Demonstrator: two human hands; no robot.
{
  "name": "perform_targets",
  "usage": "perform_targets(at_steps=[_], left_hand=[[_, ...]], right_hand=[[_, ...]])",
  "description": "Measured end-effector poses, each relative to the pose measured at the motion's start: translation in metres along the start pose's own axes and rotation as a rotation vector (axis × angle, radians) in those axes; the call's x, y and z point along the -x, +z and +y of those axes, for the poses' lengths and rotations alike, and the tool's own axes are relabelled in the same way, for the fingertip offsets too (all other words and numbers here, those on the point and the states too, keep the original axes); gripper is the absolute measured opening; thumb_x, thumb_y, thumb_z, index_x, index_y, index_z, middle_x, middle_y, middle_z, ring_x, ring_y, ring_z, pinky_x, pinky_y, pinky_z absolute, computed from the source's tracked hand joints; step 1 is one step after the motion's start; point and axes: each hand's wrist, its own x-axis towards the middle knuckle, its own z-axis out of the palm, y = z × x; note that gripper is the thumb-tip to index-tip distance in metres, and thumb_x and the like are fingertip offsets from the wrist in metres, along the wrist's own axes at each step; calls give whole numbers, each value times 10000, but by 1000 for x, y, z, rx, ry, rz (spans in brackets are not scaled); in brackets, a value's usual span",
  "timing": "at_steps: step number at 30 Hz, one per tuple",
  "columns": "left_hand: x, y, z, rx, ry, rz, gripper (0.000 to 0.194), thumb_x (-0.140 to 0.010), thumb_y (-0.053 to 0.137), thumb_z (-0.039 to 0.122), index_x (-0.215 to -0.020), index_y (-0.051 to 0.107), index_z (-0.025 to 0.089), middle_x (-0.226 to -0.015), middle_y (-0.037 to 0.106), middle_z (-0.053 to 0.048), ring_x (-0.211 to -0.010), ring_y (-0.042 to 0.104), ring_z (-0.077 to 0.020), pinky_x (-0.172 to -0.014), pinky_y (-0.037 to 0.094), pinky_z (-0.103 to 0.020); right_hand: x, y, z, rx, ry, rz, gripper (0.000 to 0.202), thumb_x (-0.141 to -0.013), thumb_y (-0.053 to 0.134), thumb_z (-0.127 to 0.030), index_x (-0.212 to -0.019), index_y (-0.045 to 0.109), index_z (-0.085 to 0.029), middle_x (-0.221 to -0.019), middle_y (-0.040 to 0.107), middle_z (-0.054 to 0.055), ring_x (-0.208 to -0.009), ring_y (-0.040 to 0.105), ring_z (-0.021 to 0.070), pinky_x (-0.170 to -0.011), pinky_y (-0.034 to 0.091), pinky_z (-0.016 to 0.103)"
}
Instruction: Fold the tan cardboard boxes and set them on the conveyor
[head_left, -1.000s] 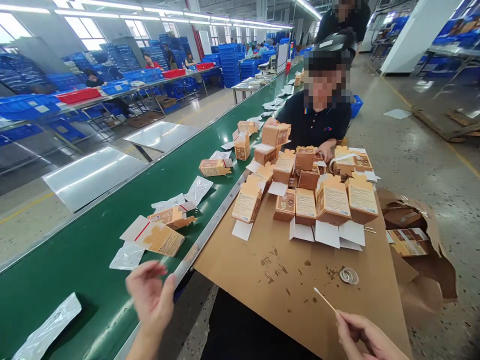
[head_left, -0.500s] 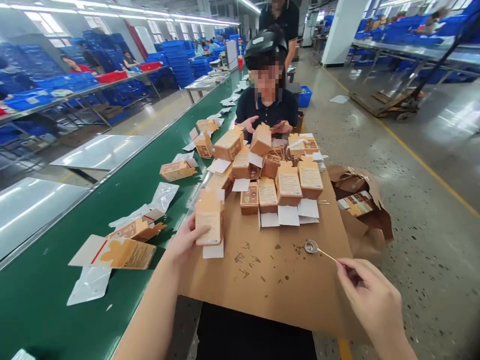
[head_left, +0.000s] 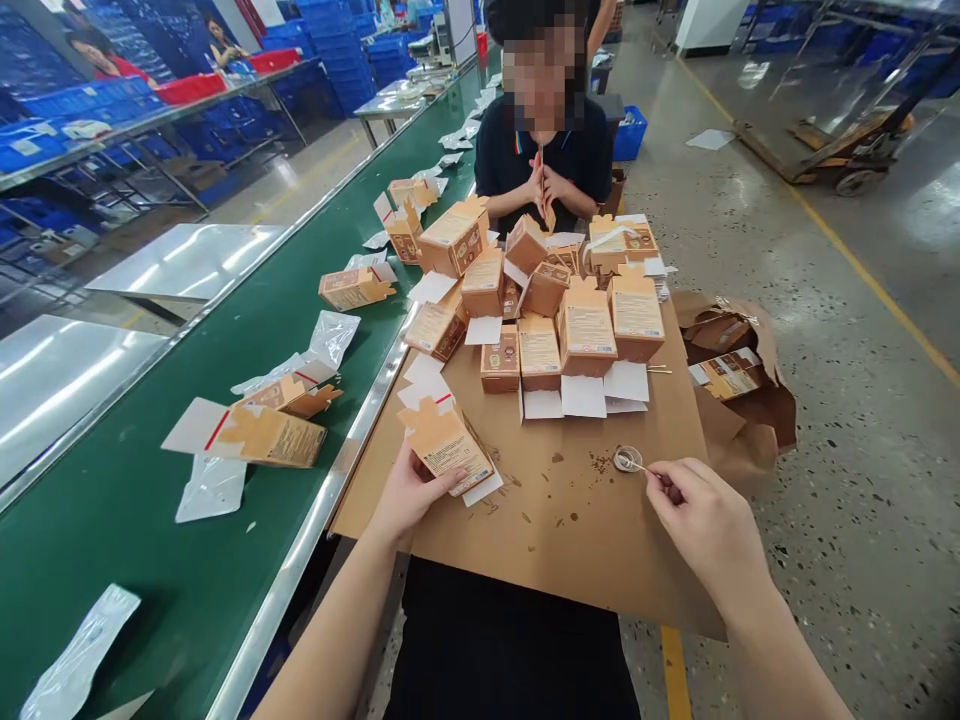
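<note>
My left hand (head_left: 411, 492) grips a brown and tan carton (head_left: 450, 445) by its near edge, tilted, with its flaps open at the far end and a white flap below. Between thumb and fingers, my right hand (head_left: 679, 490) pinches a thin stick (head_left: 643, 466) whose tip reaches a small round clear dish (head_left: 627, 459). The dish sits on the brown cardboard tabletop (head_left: 555, 560), beside dark specks and smears. Beyond my hands, several similar cartons (head_left: 586, 325) are piled up, many with white flaps out.
Along the left runs a green conveyor (head_left: 300, 520) carrying flattened cartons (head_left: 277, 436) and silvery pouches (head_left: 334, 340). A person (head_left: 544, 170) faces me across the pile, hands together. A brown paper bag (head_left: 776, 400) stands at right.
The carton in my left hand has turned and tilted. My right hand has come closer to the dish. The person opposite has brought both hands together. The view has dipped, and items on the conveyor appear shifted.
</note>
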Motion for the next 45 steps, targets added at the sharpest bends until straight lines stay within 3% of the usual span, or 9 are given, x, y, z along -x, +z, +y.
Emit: perform_targets(at_steps=[3,5,11,14,17,30,35,41,45], left_hand=[[3,4,1,1,-5,-12,927,-538,1215,629,-1221,741,217,-1340,905,-194,-1329,861,-483,-1205,675,-664],[3,8,1,24,10,-4,922,-524,1218,624,-1207,750,217,-1335,907,-195,-1315,865,-482,-1197,678,-669],[4,11,-1,25,53,21,861,-598,1204,566,-1246,749,229,-1330,908,-169,-1292,875,-431,-1166,698,-605],[6,13,-4,18,85,22,840,-615,1197,545,-1246,737,237,-1311,909,-154,-1276,880,-413,-1156,700,-580],[8,15,-6,27,86,30,813,-631,1189,536,-1234,730,241,-1305,907,-153,-1270,881,-409,-1150,700,-576],[11,18,-19,-5,181,77,755,-635,1174,498,-1207,736,273,-1256,897,-132,-1270,879,-433,-1118,737,-630],[22,19,-23,-148,255,72,704,-685,1148,452,-1240,744,293,-1266,895,-115,-1264,878,-440,-1143,727,-675],[32,25,-28,-261,317,53,747,-757,1107,457,-1378,710,329,-1286,873,-125,-1203,883,-419,-1020,748,-591],[31,30,-32,-299,318,72,736,-765,1087,455,-1385,704,346,-1261,869,-104,-1172,876,-399,-1012,726,-569]], right_hand=[[10,-4,-23,-63,-20,163,211,-1152,732,-229,-969,833,-258,-805,812,7,-634,719,170,-611,587,290],[20,7,-50,-212,-24,209,152,-1124,795,-151,-1030,849,-257,-840,836,-4,-647,740,158,-654,632,272],[33,87,-128,-480,-71,68,262,-1129,661,-76,-962,777,-241,-764,744,-25,-606,695,124,-631,598,230],[32,115,-140,-468,-96,51,305,-1123,635,-80,-888,735,-248,-724,700,-31,-588,657,126,-617,563,239],[35,124,-138,-448,-115,34,331,-1115,631,-77,-847,706,-255,-709,676,-32,-590,633,131,-614,537,247],[41,123,-138,-414,-154,49,381,-1145,613,-69,-818,651,-261,-694,617,-39,-579,573,127,-598,496,255],[44,102,-126,-423,-123,90,292,-1158,659,-67,-930,703,-245,-722,630,-43,-586,586,123,-607,528,243],[60,68,-116,-430,-82,112,267,-1129,706,-24,-983,711,-247,-729,624,-53,-578,576,118,-597,539,242],[64,58,-117,-431,-64,130,262,-1117,729,-23,-987,722,-250,-726,628,-50,-568,579,116,-580,539,238]])
